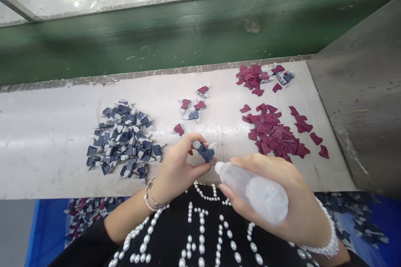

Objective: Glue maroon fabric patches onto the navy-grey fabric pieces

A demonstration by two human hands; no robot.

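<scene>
My left hand (183, 160) pinches a small blue-and-grey plastic part (205, 151) between thumb and fingers, above the front of the white work surface. In my right hand (282, 192) is a translucent squeeze bottle (255, 194), lying tilted with its white tip close to the held part. Whether the tip touches the part I cannot tell. Beyond my left hand lie several part pieces with maroon tops (199, 105) and one with a blue top (193, 115). A heap of blue-and-grey parts (123, 139) is to the left. Loose maroon pieces (275, 131) are heaped on the right.
A second small maroon pile (250, 77) sits at the back right beside a few grey parts. Behind the work surface runs a green belt (175, 35). A metal panel (363, 91) rises on the right. Blue bins (46, 229) with more parts stand below the front edge.
</scene>
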